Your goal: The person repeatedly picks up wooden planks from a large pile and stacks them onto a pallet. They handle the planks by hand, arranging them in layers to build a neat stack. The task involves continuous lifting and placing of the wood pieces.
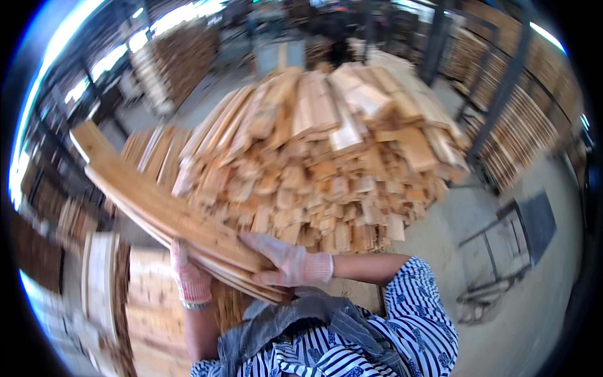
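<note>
A small bundle of long wooden boards (169, 213) lies slantwise across my front, its far end up at the left and its near end close to my waist. My left hand (190, 274), in a pale glove with a pink cuff, grips the bundle's left edge from below. Around the near end, my right hand (286, 261), gloved alike, has its fingers on the top and the thumb at the end. Both hands hold the boards together. Just beyond them rises a big heap of loose boards (352, 182), cut ends facing me.
At my lower left stands a neat stack of boards (154, 314). To the right, a metal-framed cart (502, 245) with a dark panel is on the concrete floor (527, 314). Dark metal posts (502, 94) and tall timber stacks (182, 63) stand farther back.
</note>
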The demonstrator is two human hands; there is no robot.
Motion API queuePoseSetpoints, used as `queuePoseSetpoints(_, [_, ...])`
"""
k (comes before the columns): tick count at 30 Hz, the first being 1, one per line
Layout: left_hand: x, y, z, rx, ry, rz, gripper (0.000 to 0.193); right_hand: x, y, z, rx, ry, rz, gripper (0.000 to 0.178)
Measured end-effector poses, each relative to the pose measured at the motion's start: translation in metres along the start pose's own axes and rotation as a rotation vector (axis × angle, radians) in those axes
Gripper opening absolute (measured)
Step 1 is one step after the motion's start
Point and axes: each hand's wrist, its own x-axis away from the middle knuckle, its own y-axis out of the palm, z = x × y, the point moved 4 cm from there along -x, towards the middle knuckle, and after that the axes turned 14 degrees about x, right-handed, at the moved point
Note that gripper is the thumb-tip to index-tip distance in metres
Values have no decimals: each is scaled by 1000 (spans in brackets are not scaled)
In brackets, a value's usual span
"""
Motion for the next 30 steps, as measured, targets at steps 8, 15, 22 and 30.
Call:
queuePoseSetpoints(8, [72, -69, 149, -324, 454, 229, 56, -127, 150, -109, -518, -403, 5, 98])
queuePoseSetpoints(15, [170, -157, 248, -413, 594, 473, 62, -151, 254, -211, -589, -447, -130, 123])
queuePoseSetpoints(22, [224, -283, 265, -532, 115, 551, 100, -116, 372, -263, -744, -136, -279, 99])
queuePoseSetpoints(30, [170, -315, 275, -551, 157, 479, 102, -134, 425, -266, -130, -160, -336, 86])
